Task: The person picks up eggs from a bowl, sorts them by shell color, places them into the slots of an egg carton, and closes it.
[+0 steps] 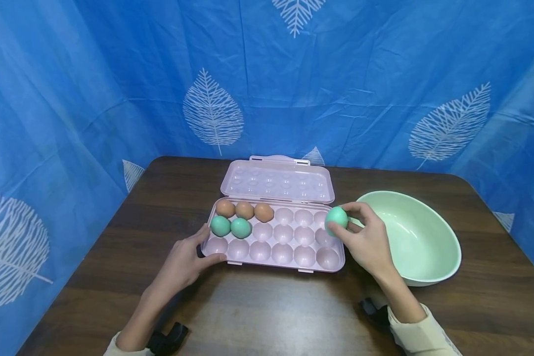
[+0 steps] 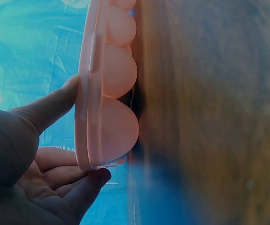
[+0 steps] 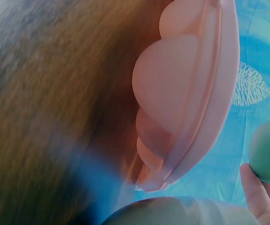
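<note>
A pink plastic egg tray [image 1: 272, 246] lies with its lid [image 1: 278, 180] folded back. Three brown eggs [image 1: 244, 210] fill the left end of its back row, and two green eggs [image 1: 241, 228] sit in the middle row in front of them. My left hand [image 1: 188, 257] grips the tray's front left corner, thumb along the front rim and fingers at the left side. Between the thumb and fingers of my right hand [image 1: 368, 240] is a green egg [image 1: 336, 219], held above the tray's right end. From the side, the right wrist view shows this egg higher than the rim.
To the right of the tray stands a light green bowl [image 1: 422, 242], partly behind my right hand. The dark wooden table [image 1: 267, 306] ends at a blue curtain [image 1: 365, 74] with white leaf prints.
</note>
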